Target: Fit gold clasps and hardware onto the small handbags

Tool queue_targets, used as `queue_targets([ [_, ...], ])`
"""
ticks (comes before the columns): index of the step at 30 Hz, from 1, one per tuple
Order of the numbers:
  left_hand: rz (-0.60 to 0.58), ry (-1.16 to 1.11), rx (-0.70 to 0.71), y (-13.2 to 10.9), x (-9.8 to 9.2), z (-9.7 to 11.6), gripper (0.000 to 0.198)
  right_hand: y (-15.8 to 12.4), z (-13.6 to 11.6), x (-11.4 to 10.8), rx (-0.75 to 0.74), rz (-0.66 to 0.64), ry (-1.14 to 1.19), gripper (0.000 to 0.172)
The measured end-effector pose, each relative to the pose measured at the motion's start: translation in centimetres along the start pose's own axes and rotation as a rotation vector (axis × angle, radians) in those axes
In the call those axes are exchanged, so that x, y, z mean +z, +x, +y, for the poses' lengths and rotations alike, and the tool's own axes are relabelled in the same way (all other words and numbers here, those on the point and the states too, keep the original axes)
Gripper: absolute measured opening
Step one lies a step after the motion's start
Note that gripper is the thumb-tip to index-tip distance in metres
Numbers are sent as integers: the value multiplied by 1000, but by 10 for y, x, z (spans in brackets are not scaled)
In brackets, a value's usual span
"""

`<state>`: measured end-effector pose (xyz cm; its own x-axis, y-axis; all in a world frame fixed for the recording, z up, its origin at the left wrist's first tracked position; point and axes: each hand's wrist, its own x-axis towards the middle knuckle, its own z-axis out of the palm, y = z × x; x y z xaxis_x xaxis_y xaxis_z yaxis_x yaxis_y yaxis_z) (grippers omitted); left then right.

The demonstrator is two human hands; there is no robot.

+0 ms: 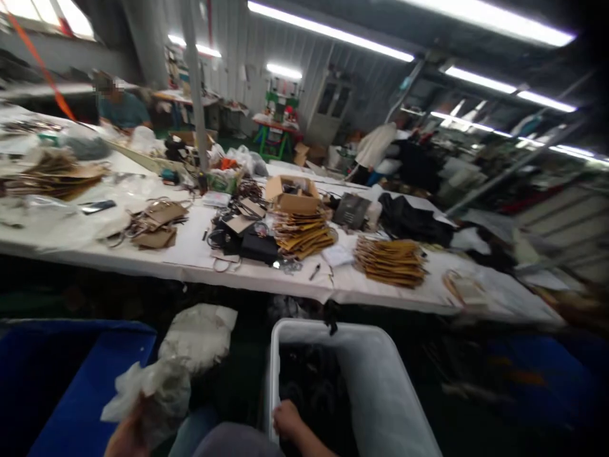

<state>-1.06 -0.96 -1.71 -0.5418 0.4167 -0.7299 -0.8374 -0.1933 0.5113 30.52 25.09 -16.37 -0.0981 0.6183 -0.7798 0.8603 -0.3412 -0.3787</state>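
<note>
My left hand [126, 438] is at the bottom edge, closed on a crumpled clear plastic bag [152, 390]. Its fingers are mostly hidden by the plastic. My right hand [287, 419] rests on the near left rim of a white plastic bin [380, 381]. The fingers curl over the rim towards the dark contents inside. Dark items [314, 381] lie in the bin, too blurred to name.
A long white table [200, 254] stands ahead with stacks of brown paper bags [390, 260], a cardboard box [292, 193] and black items. A blue bin [80, 381] sits at left, a white bag [200, 336] beside it. People work at the far tables.
</note>
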Motion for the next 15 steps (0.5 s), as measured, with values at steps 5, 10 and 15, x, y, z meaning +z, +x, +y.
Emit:
queue_targets([
  [5, -12, -131, 118, 32, 28, 50, 69, 1, 49, 6, 259, -163, -27, 24],
  [10, -47, -269, 121, 39, 85, 102, 66, 1, 60, 12, 192, -217, -49, 24],
  [15, -112, -296, 183, 41, 94, 128, 54, -19, 72, 17, 136, -237, -46, 29],
])
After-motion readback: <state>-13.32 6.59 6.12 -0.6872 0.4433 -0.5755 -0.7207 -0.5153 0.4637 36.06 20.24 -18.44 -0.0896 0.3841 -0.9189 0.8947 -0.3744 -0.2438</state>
